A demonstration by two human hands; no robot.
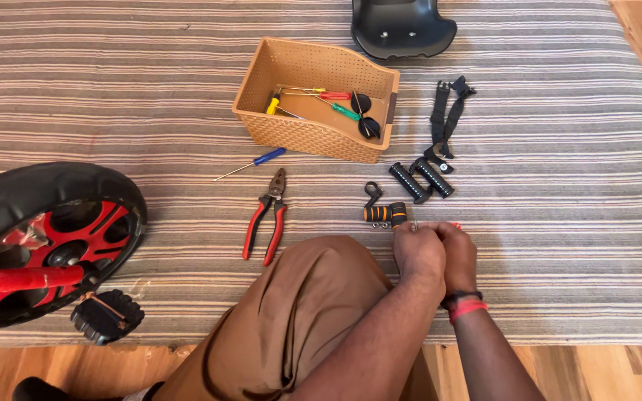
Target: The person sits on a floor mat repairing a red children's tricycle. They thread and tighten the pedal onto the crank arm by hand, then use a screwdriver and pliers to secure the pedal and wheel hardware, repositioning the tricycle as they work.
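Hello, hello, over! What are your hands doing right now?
Left hand and right hand closed together over a small part with a red tip. Orange-and-black grip touching left knuckles. Pliers lying apart, left.

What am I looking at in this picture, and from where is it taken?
A camera on a person's head looks down at a striped rug. There is no machine, only two bare hands: the left hand and right hand are pressed together over something small, mostly hidden. Just beside them lie an orange-and-black grip, two black grips, and straps. Further left are pliers, a blue screwdriver, and a basket with more screwdrivers. A red wheel and black seat sit at the edges.
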